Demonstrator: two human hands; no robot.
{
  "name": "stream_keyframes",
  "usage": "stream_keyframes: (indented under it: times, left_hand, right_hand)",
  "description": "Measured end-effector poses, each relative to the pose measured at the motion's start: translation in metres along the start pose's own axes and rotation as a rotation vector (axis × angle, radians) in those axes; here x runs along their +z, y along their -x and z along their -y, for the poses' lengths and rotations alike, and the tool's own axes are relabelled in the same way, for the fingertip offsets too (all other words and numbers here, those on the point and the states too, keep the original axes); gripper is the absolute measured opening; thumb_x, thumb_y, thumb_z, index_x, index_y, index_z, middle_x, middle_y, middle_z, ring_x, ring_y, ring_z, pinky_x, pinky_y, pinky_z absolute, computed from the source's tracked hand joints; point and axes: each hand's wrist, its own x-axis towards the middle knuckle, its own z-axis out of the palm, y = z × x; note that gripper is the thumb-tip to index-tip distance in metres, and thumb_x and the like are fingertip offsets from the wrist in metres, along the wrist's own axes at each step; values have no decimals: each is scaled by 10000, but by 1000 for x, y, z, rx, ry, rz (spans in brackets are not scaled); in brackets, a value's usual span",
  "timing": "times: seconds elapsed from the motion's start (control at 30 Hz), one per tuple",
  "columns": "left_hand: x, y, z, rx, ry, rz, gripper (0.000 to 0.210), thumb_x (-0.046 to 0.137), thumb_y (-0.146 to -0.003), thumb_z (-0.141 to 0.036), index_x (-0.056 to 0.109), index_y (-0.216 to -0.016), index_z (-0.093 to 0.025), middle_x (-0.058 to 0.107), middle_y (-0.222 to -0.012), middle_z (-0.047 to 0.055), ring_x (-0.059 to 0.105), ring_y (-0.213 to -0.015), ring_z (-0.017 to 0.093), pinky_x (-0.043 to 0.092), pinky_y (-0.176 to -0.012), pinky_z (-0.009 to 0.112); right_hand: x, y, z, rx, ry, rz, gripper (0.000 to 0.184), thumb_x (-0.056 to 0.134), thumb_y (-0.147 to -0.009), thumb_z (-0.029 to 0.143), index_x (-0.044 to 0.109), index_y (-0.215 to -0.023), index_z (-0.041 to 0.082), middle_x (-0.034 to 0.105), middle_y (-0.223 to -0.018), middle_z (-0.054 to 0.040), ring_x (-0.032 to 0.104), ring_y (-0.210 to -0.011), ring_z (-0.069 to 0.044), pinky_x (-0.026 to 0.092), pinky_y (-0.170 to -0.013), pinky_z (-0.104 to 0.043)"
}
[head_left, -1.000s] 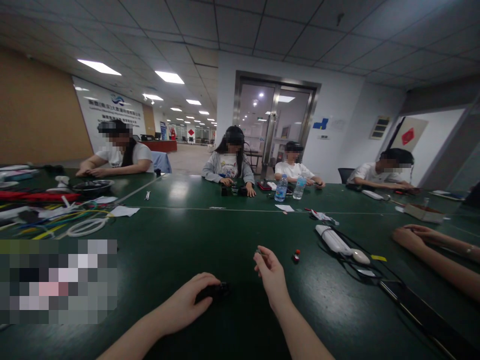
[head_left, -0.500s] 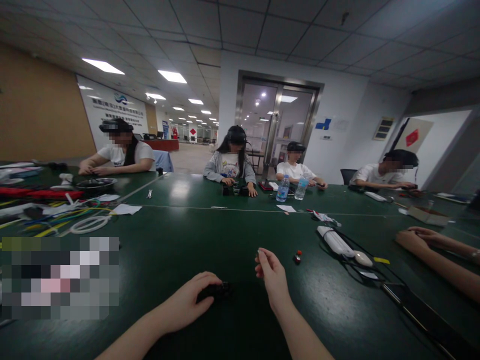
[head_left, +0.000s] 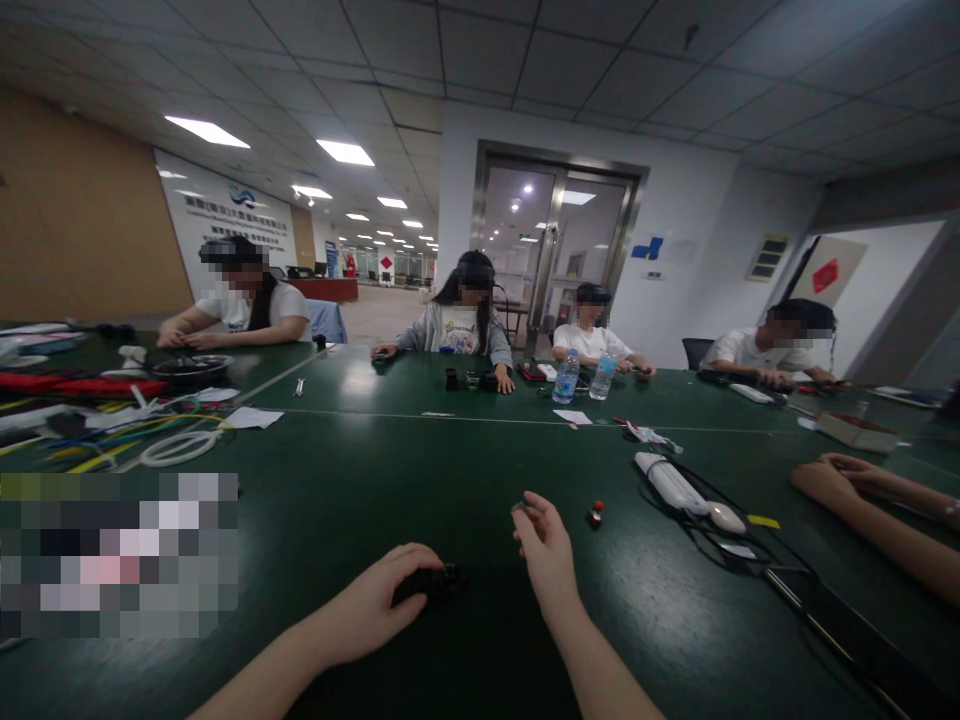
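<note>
My left hand point(head_left: 390, 592) lies on the dark green table, thumb and fingers closed around a small black object point(head_left: 444, 578) whose kind I cannot make out. To its right, my right hand point(head_left: 546, 550) is raised a little over the table. Its thumb and forefinger pinch a tiny greyish piece point(head_left: 519, 508), too small to name. Just beyond that hand stands a small red and black part point(head_left: 596, 514), apart from my fingers.
A white power strip point(head_left: 671, 484) with black cables lies to the right, near another person's hands point(head_left: 840, 475). Two water bottles point(head_left: 567, 378) stand farther off. Coiled white cable point(head_left: 180, 448) and coloured wires lie at left. Several people sit around the table point(head_left: 360, 480).
My right hand has turned slightly, its fingers a little more spread around the tiny piece. My left hand has stayed put. Across the table, a person's hand has moved outward to the left.
</note>
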Motion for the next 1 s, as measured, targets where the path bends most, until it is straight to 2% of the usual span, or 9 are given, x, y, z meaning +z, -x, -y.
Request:
stream_keyframes:
  times: [0.17,0.37,0.8,1.0]
  left_hand:
    - [-1,0,-5,-8,-8,14,328,471,-782,-256,500,-1108,-272,475,-1187,16,444,-1077,155,315,-973,332]
    - [-2,-1,-4,-17,7,19,323,461,-792,-271,499,-1112,-282,480,-1182,6,441,-1080,164,320,-967,340]
    - [-2,0,-5,-17,5,25,316,457,-797,-265,501,-1110,-286,484,-1179,1,441,-1082,154,312,-972,332]
    - [-2,0,-3,-29,10,26,320,460,-796,-276,499,-1113,-293,477,-1190,-4,437,-1088,164,311,-970,334]
  right_hand:
    - [-1,5,6,-36,48,1,403,533,-722,453,537,-1050,219,591,-967,-42,554,-848,-203,459,-693,-325]
    - [0,6,11,-58,9,-16,377,531,-716,483,585,-973,213,612,-886,-32,563,-793,-195,451,-662,-308]
    - [0,6,8,-12,-1,-47,399,511,-721,498,574,-1013,234,602,-904,-39,555,-767,-198,447,-588,-296]
    - [0,3,2,-11,-23,-65,441,472,-743,513,557,-1060,219,587,-766,-36,540,-656,-176,438,-536,-285]
